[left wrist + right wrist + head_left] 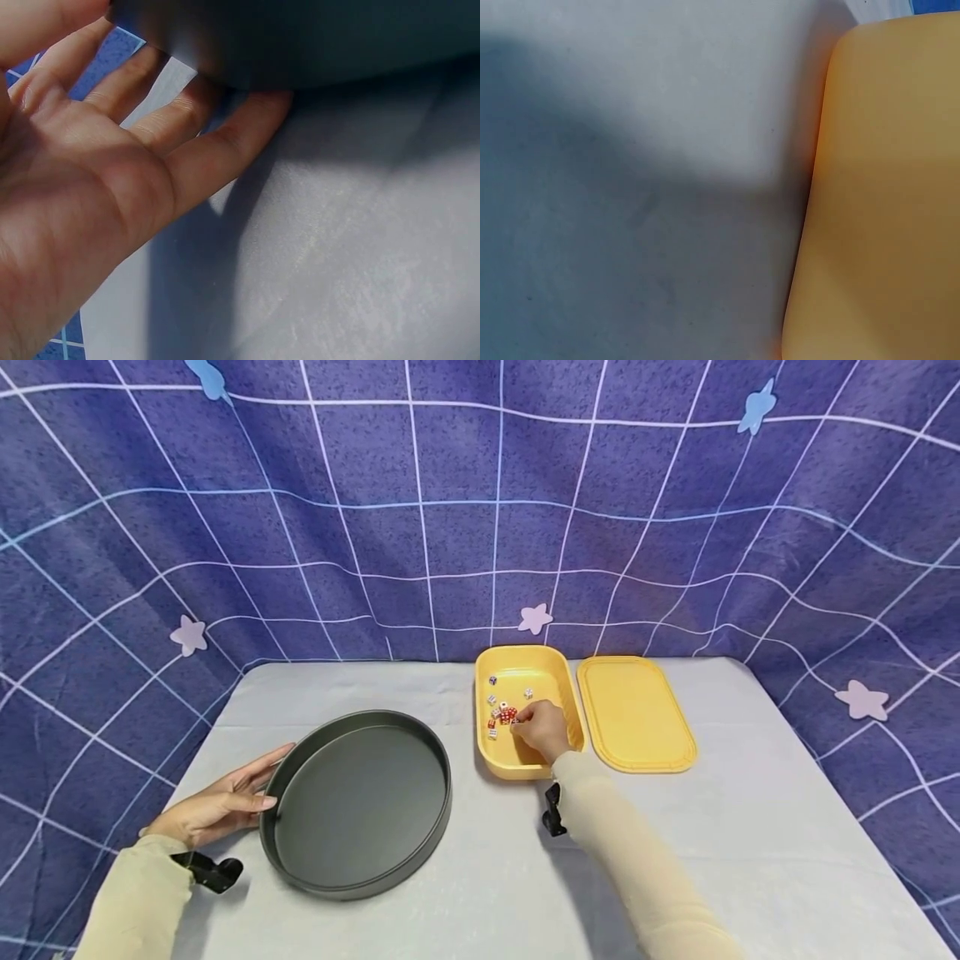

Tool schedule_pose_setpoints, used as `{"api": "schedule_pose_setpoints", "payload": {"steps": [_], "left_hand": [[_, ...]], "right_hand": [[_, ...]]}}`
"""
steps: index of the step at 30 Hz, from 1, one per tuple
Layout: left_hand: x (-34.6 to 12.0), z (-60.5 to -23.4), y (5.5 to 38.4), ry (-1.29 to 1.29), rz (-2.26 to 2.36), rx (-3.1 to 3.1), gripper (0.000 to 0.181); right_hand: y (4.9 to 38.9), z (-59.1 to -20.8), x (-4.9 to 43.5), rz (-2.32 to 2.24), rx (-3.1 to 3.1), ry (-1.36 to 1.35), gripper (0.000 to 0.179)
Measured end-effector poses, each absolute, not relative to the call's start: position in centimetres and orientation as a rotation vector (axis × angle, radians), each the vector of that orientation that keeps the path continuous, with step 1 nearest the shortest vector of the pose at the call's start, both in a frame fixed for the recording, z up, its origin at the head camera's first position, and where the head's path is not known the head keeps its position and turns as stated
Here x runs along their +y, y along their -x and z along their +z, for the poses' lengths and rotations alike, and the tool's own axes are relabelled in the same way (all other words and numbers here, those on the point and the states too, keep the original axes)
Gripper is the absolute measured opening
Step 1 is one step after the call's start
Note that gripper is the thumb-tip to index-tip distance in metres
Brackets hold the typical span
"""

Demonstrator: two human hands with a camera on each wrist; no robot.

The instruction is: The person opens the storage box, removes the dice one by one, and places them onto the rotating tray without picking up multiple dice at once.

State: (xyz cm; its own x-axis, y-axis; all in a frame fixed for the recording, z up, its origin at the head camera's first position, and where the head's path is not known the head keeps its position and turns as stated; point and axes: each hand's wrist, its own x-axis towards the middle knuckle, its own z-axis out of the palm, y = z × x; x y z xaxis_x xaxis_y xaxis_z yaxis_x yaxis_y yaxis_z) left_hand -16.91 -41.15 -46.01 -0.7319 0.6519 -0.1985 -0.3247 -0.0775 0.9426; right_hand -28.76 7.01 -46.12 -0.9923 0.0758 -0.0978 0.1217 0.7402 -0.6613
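My left hand (213, 806) is at the left side of a round dark grey baking pan (360, 802). Its thumb lies over the rim while the other fingers reach along the outer wall; in the left wrist view the fingertips meet the pan's dark side. My right hand (543, 731) reaches into a yellow plastic box (531, 772), thumb and index finger pinching at a die (515, 721) beside a small cluster of red dice (506, 716). Several white dice (492, 700) and a dark die (492, 680) lie around it. In the right wrist view only the box's outer wall (885, 187) shows, the hand being hidden.
Right of the box lies a flat yellow lid (636, 714). Everything stands on a table with a pale grey cover (495, 877). A blue curtain (465, 527) with a white grid and stars hangs behind and at both sides.
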Motion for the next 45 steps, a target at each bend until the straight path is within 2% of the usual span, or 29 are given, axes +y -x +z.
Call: {"api": "schedule_pose_setpoints", "payload": {"steps": [13,20,33,45], "left_hand": [[-41.1,-46.3,16.6,-0.359,1.916,1.557,0.078],[-41.1,-46.1,16.5,-0.367,1.936,1.531,0.077],[-41.5,-46.3,16.6,-0.399,1.946,1.474,0.076],[-41.4,-46.8,16.9,-0.452,1.951,1.421,0.074]], "right_hand": [[28.3,-45.2,7.5,-1.179,2.896,-0.159,0.007],[27.9,-43.0,6.9,-1.266,2.937,-0.082,0.011],[24.7,-38.7,0.9,-1.417,2.907,0.371,0.009],[21.5,-41.0,-4.0,-1.238,2.884,0.690,0.011]]}}
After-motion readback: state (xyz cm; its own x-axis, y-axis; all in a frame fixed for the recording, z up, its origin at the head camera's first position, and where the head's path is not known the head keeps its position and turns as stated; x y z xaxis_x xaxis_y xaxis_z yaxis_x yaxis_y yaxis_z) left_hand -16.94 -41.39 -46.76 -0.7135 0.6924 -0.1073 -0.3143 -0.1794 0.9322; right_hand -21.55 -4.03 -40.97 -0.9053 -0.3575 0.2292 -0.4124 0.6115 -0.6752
